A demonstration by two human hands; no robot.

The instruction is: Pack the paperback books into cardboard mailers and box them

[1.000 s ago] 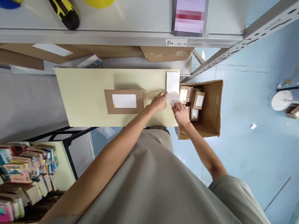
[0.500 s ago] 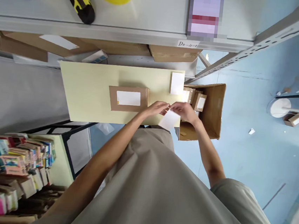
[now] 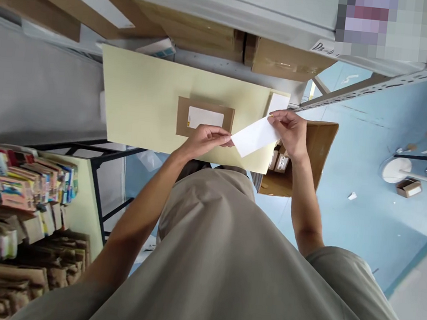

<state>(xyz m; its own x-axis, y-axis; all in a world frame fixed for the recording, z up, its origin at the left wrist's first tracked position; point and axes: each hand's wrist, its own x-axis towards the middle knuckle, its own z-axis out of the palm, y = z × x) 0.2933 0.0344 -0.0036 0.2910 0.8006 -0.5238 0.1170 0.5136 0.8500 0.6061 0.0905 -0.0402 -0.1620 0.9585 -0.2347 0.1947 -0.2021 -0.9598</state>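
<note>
Left hand (image 3: 205, 138) and right hand (image 3: 290, 132) each pinch an end of the white label (image 3: 255, 136), held above the near edge of the yellow board (image 3: 144, 98). Labelled box (image 3: 205, 118) lies just beyond; open carton (image 3: 318, 145) sits past the board's right edge.

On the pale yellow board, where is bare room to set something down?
The pale yellow board is bare left of the brown labelled parcel. Its right end is crowded: both hands hold a white paper slip there, beside the white label stack.
</note>
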